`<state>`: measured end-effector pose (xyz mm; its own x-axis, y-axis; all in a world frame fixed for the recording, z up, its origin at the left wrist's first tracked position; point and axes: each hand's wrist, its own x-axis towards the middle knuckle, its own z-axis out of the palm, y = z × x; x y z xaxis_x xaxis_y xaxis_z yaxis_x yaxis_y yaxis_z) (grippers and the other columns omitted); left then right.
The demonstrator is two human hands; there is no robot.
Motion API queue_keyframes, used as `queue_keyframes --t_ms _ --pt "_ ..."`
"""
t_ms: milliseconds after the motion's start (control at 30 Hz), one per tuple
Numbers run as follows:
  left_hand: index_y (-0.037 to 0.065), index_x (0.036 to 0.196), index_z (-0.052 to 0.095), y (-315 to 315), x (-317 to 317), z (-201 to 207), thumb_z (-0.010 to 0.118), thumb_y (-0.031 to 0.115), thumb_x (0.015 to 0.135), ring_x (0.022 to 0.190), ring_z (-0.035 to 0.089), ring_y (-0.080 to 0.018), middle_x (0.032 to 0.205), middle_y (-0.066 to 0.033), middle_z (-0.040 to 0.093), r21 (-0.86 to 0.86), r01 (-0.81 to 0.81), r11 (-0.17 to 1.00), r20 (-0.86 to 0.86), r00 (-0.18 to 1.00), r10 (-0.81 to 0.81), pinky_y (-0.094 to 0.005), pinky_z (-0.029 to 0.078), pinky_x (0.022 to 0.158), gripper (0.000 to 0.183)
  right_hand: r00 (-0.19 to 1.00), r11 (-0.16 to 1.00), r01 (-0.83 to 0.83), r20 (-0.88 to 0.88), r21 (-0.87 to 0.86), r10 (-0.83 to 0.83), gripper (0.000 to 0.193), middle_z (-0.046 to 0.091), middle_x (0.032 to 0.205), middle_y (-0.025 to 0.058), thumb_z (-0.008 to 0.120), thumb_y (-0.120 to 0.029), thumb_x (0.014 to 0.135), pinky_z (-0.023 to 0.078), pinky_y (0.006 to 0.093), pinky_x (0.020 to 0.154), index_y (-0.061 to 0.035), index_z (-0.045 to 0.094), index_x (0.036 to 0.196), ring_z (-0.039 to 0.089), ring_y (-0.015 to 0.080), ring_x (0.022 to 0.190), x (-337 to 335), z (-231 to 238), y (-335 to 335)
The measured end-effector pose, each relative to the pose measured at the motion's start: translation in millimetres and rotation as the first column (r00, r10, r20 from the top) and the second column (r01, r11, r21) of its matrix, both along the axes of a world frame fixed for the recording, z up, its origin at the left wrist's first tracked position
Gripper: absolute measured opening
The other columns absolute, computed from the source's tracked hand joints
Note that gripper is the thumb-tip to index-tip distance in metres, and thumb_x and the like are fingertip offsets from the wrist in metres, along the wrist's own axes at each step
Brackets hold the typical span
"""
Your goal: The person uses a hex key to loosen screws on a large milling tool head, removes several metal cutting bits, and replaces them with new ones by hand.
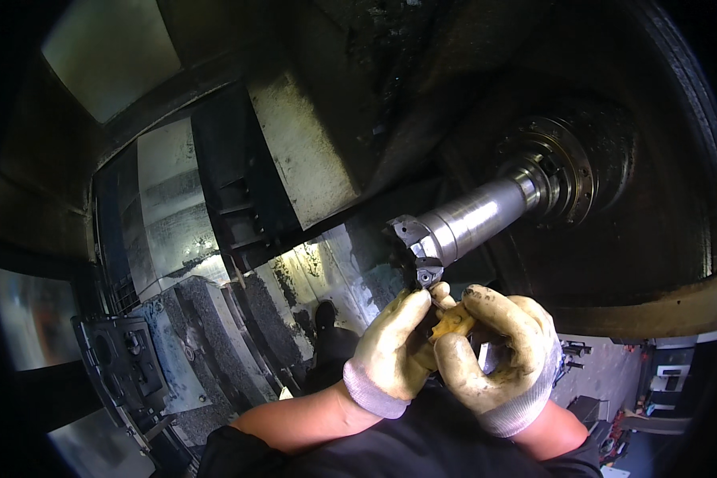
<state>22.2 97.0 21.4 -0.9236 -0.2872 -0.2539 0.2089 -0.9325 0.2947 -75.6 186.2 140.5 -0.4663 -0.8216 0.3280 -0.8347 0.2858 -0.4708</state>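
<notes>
Both my hands wear off-white work gloves stained with dark grime. My left hand (390, 344) reaches up to the lower edge of a milling cutter head (413, 239). Its thumb and fingers are pressed together right below an insert seat (427, 276); whatever they pinch is too small to make out. Close beside it, my right hand (503, 344) is closed with a small yellow tool handle (454, 322) between thumb and fingers. The handle's tip is hidden behind the gloves. The cutter head sits on the end of a shiny cylindrical arbor (482, 215).
The arbor runs back right into a round flanged spindle (573, 171) on a dark machine wall. Left lie metal way covers (179, 215) and steps strewn with dark chips (207, 334). A curved machine edge (653, 311) stands right, with workshop floor (601, 370) beyond.
</notes>
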Motion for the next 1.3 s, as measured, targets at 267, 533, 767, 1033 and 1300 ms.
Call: queue_keyframes --t_ms 267,533,767,1033,1300 --pt "-0.004 0.144 0.056 9 0 -9 0.058 -0.005 0.106 0.120 0.067 -0.0216 0.131 -0.0116 0.065 -0.075 -0.044 0.996 0.172 0.984 0.056 -0.0364 0.057 0.101 0.038 0.929 0.968 -0.246 -0.275 0.051 0.250 0.034 0.076 0.100 0.0144 0.072 0.003 0.077 0.057 0.0452 0.078 -0.0037 0.074 0.110 0.073 0.0326 0.086 -12 -6 -4" --pt "0.000 0.134 0.061 -8 -2 16 0.045 0.016 0.115 0.117 0.067 -0.0186 0.122 -0.0085 0.068 0.197 0.041 0.980 0.043 0.998 -0.050 -0.0342 0.054 0.105 0.030 0.974 0.988 -0.121 -0.203 -0.100 0.099 0.037 0.068 0.120 0.0193 0.073 -0.003 0.082 0.056 0.0441 0.091 -0.0067 0.071 0.118 0.068 0.0348 0.105 -11 -7 7" --pt "0.000 0.137 0.058 -8 -2 13 0.044 0.014 0.115 0.118 0.066 -0.0164 0.127 -0.0093 0.065 0.179 0.055 0.982 0.074 0.995 -0.069 -0.0338 0.055 0.104 0.030 0.978 0.981 -0.188 -0.083 0.047 0.191 0.044 0.074 0.106 0.0079 0.078 -0.009 0.086 0.052 0.0419 0.086 -0.0013 0.070 0.128 0.069 0.0267 0.093 -10 -4 9" --pt "-0.001 0.140 0.057 -26 4 3 0.046 0.022 0.115 0.121 0.067 -0.0239 0.135 -0.0153 0.067 0.085 0.149 0.985 -0.141 0.981 -0.136 -0.0415 0.054 0.108 0.036 0.903 0.965 -0.069 -0.396 0.254 0.169 0.041 0.065 0.088 0.0019 0.080 -0.012 0.081 0.045 0.0395 0.075 -0.0123 0.080 0.122 0.061 0.0223 0.075 -7 8 12" --pt "-0.002 0.132 0.062 -39 -3 -40 0.050 0.038 0.114 0.114 0.071 -0.0265 0.120 -0.0153 0.072 -0.011 0.120 0.993 -0.108 0.987 -0.120 -0.0443 0.057 0.105 0.046 0.964 0.978 -0.138 -0.204 0.158 0.169 0.049 0.068 0.088 0.0088 0.081 -0.001 0.073 0.051 0.0409 0.067 -0.0067 0.073 0.121 0.065 0.0297 0.071 -10 -2 7"
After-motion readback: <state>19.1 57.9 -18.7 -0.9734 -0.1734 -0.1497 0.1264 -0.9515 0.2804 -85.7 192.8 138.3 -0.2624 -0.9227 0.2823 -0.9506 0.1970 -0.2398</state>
